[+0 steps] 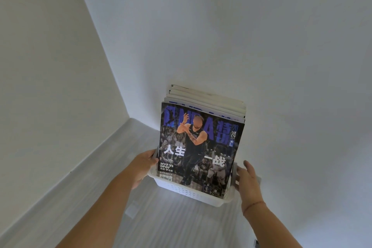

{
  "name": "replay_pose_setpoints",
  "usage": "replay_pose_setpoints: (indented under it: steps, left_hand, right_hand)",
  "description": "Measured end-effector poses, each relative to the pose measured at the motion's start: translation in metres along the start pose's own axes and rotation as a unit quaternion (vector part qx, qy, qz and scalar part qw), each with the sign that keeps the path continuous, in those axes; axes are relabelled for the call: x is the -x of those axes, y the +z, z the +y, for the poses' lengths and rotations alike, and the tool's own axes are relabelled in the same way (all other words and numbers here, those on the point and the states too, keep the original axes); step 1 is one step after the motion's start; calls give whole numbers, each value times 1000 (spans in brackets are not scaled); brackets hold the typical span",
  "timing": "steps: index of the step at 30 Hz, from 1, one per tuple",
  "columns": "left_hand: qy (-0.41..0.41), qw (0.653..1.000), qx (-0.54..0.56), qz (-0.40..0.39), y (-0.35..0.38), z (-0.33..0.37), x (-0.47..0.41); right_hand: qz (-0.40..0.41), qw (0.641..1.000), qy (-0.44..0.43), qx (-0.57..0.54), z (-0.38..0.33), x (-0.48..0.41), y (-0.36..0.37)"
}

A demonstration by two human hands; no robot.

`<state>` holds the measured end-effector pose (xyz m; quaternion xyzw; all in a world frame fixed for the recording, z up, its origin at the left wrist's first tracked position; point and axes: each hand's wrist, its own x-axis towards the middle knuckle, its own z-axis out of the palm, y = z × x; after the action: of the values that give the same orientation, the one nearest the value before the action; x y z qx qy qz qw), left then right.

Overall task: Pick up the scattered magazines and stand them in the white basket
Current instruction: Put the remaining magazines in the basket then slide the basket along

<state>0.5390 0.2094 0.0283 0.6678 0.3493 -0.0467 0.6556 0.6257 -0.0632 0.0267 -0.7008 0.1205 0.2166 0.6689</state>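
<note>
Your white basket (191,193) sits on the pale grey floor (161,221), pushed into the corner against the wall (251,36). The magazines (211,100) already stand upright inside it, packed front to back, and the dark basketball magazine (199,147) faces you at the front. Your left hand (144,165) is at the basket's left end with the thumb up by the cover's edge (the fingers are hidden behind the basket and cover, so I cannot tell whether they grip it). Your right hand (248,179) is at the right end, its fingers straight and close together against the basket's side. A thin red string (254,205) circles that wrist.
</note>
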Motion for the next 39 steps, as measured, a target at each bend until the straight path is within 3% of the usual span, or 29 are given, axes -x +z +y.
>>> replay_pose_setpoints:
  steps: [3,8,20,27,34,39]
  left_hand:
    - [17,998,29,59,9,-1,2]
    - [21,992,87,91,15,-1,-1]
    - [37,979,191,61,18,14,-23]
    - [17,981,183,67,18,16,-31]
    - [46,992,101,60,23,14,-23]
    - [79,992,97,-32,19,-4,-15]
  right_hand:
    - [21,999,21,38,-4,-3,-4]
    - [34,998,20,43,-3,3,-2]
    - [62,994,79,-33,-5,-9,-2]
    - [57,991,103,-69,-1,-16,-4]
    - [55,998,36,8,-2,-7,-6]
    - [-88,992,-93,17,5,21,-5]
